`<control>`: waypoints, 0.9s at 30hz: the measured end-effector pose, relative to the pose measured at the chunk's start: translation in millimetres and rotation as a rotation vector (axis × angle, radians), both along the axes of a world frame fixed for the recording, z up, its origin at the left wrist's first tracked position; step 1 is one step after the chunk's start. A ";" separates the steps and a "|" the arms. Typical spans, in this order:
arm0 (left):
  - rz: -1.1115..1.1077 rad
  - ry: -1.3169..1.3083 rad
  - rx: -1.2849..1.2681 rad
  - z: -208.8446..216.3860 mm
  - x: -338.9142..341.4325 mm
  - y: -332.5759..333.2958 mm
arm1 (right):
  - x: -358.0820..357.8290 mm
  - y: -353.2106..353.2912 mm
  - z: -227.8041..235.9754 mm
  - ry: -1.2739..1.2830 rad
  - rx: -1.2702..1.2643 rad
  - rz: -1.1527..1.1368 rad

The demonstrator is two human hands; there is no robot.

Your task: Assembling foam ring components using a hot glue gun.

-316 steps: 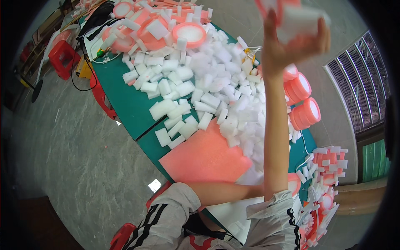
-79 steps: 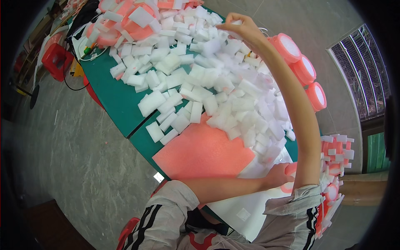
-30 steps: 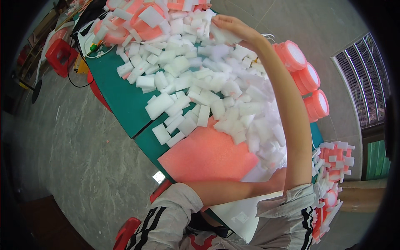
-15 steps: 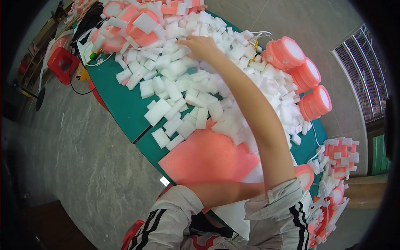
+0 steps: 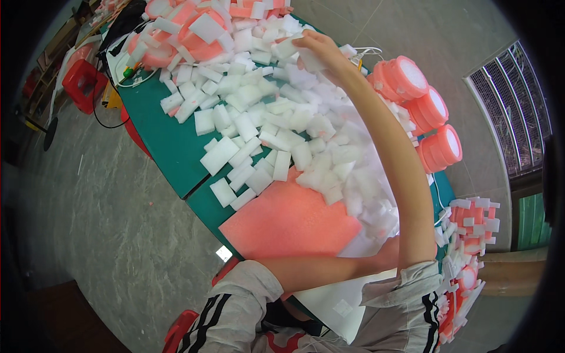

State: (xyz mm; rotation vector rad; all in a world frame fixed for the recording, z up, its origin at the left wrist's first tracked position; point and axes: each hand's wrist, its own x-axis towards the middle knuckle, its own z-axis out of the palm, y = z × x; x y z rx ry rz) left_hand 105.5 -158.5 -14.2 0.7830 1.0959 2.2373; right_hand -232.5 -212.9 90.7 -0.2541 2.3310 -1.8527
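Observation:
My right arm stretches across a wide heap of white foam blocks (image 5: 244,126). At the far side of the heap my right hand (image 5: 321,50) has its fingers curled over a white foam block (image 5: 309,60), with more blocks touching its fingertips. My left forearm (image 5: 329,273) crosses low to the right, under the right arm, and its hand is hidden there. Beside that hidden hand a pink surface (image 5: 385,253) shows in part. A flat pink foam sheet (image 5: 288,220) lies in front of me, its far edge under the heap.
Pink foam cylinders with white tops (image 5: 440,147) stand along the right table edge. Pink pieces stuck with white blocks (image 5: 200,35) lie at the far left, and similar ones (image 5: 474,220) at right. A red stool (image 5: 82,85) stands left of the green table (image 5: 168,141).
My right hand has moved right and farther over the heap, its fingers now curled. The pink round piece right of my right forearm has shifted left, mostly behind it.

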 end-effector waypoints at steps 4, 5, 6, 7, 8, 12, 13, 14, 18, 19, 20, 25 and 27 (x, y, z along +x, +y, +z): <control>-0.227 0.001 -0.332 -8.7 -1.6 8.9 | 15.1 20.3 10.0 0.028 -0.198 0.088; -0.225 0.000 -0.333 -7.1 -3.4 7.2 | 20.6 22.4 13.8 0.029 -0.157 0.073; -0.227 -0.069 -0.329 -0.4 -4.2 1.8 | 24.5 25.2 18.0 0.027 -0.157 0.071; -0.230 -0.137 -0.325 4.9 -5.2 -2.4 | 27.7 27.6 22.1 0.048 -0.134 0.018; -0.233 -0.139 -0.325 7.3 -6.0 -4.0 | 29.9 31.2 23.7 0.069 -0.110 -0.036; -0.224 -0.115 -0.327 3.9 -5.6 -1.5 | 13.9 47.2 19.5 0.114 0.144 -0.073; -0.186 -0.089 -0.321 -0.5 -5.3 0.5 | 12.1 44.9 17.5 0.119 0.417 -0.179; -0.186 -0.092 -0.325 -4.7 -4.2 2.0 | 10.5 43.3 16.1 0.121 0.690 -0.284; -0.210 -0.061 -0.218 -7.4 1.5 10.4 | -8.5 63.3 -12.4 0.629 1.236 -0.272; -0.163 -0.079 -0.152 -9.5 4.1 12.1 | -11.3 59.7 -15.1 0.699 1.328 -0.153; -0.118 -0.097 -0.087 -11.4 6.9 14.0 | -14.0 55.8 -18.0 0.767 1.416 -0.031; -0.051 -0.111 -0.017 -15.5 8.6 14.4 | -27.4 15.4 -31.3 0.738 1.403 -0.161; -0.080 -0.092 -0.067 -13.7 9.4 15.1 | -32.7 10.3 -37.3 0.690 1.415 -0.179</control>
